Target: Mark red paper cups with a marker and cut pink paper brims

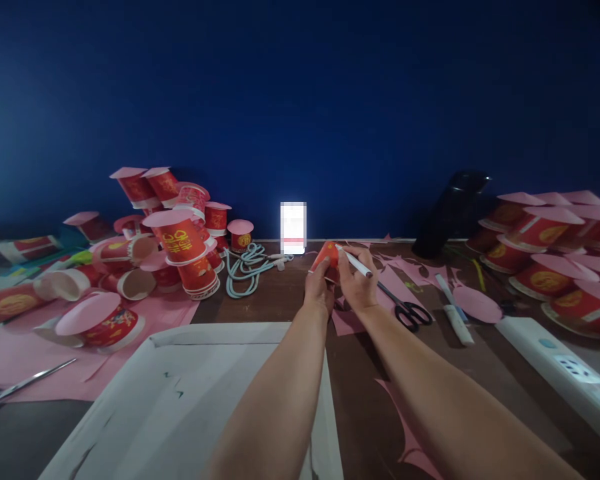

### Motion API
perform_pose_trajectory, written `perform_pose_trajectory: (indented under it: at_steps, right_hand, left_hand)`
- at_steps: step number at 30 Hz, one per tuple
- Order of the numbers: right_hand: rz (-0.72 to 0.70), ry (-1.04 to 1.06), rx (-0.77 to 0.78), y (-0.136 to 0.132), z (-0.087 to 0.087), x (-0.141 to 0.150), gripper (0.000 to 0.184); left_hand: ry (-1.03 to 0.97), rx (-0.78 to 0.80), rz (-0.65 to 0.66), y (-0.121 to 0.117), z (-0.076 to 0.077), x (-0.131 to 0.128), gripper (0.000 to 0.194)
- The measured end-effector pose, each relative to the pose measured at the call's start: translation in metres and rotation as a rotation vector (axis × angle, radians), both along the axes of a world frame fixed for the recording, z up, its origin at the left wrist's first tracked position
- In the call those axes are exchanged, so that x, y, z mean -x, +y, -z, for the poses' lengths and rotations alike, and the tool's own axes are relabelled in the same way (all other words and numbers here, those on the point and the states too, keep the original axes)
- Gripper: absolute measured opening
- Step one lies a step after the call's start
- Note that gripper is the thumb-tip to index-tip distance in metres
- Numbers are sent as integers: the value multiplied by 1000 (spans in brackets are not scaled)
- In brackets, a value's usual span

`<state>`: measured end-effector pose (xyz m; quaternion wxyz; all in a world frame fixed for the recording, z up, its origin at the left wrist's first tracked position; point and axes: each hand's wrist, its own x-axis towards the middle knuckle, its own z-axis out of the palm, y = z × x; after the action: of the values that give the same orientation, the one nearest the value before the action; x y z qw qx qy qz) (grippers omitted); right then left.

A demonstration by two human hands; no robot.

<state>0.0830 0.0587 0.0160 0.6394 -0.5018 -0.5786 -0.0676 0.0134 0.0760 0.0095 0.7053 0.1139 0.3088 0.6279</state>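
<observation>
Left hand (319, 285) gripping red paper cup (326, 253) toward counter's (267, 308) far side; right hand (360, 283) closed on white marker (356, 263), end at cup. Black-handled scissors (409, 313) lie just to the right.

Room to play with on the left, folks: a strip of bare tabletop (265, 311) runs from our left hand (319, 288) toward the coiled cable (243, 279), where the tall cup pile (179, 235) shuts us out! Dead ahead stands the lit screen (293, 225). Off our right hand (359, 283) it's tight: scissors (411, 315), white tube (459, 325), power strip (540, 350), with the dark bottle (440, 213) and more stacked cups (553, 230) behind. Overhead, before the blue wall (300, 100), we've a wide lane.
</observation>
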Motion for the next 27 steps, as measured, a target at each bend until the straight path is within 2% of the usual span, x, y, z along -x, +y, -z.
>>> perform_pose_trajectory:
  at_steps: [13, 27]
  right_hand:
    - [-1, -5, 22, -2, -1, 2, 16]
    - [9, -16, 41, -2, 0, 3, 17]
  left_hand:
    - [-37, 44, -26, -1, -3, 2, 14]
    - [-58, 42, 6, -3, -6, 4, 13]
